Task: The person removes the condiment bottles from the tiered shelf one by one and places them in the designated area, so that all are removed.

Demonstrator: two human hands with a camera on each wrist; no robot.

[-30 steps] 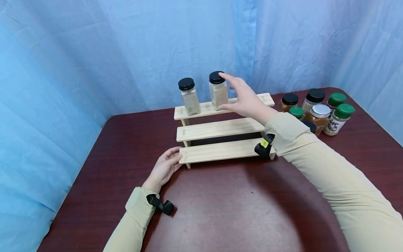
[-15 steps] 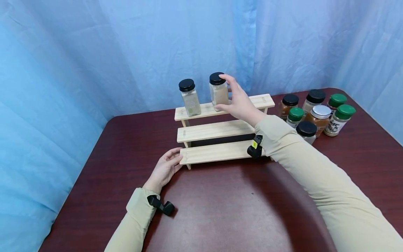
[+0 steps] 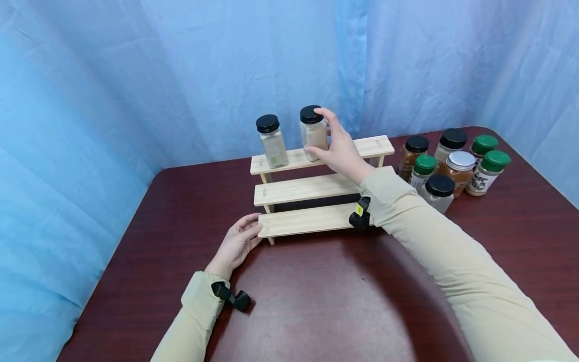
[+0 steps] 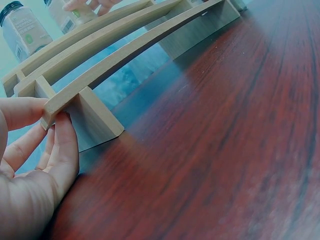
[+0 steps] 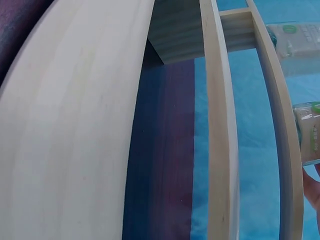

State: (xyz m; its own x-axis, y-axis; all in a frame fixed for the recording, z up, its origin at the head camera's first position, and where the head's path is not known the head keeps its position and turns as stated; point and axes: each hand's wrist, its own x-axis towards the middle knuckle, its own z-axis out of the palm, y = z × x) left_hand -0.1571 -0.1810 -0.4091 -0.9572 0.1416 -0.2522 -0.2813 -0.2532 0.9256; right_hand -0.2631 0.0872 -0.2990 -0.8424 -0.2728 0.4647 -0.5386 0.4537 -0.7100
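Note:
A three-tier wooden rack [image 3: 307, 221] stands on the table. My left hand [image 3: 232, 247] pinches the left end of its lowest shelf; in the left wrist view the thumb lies over the board [image 4: 92, 80] and fingers sit beneath. At the top shelf, my right hand [image 3: 343, 155] holds a clear spice jar [image 3: 312, 134] with a black lid, thumb low on its side and a finger on the lid. The jar is upright and appears to rest on the shelf. Left of it stands a similar black-lidded jar [image 3: 274, 149]. The right wrist view catches only the right hand's edge [image 5: 312, 192].
Several spice jars cluster to the right of the rack, among them a silver-lidded jar [image 3: 458, 171], a green-lidded jar [image 3: 485, 176] and a black-lidded jar [image 3: 439, 193]. Behind the dark red table [image 3: 190, 201] hangs a blue curtain [image 3: 203, 85].
My right wrist and forearm have swung left and slightly down, uncovering more of the jars at the right. The held jar has barely moved. The left hand stays on the rack.

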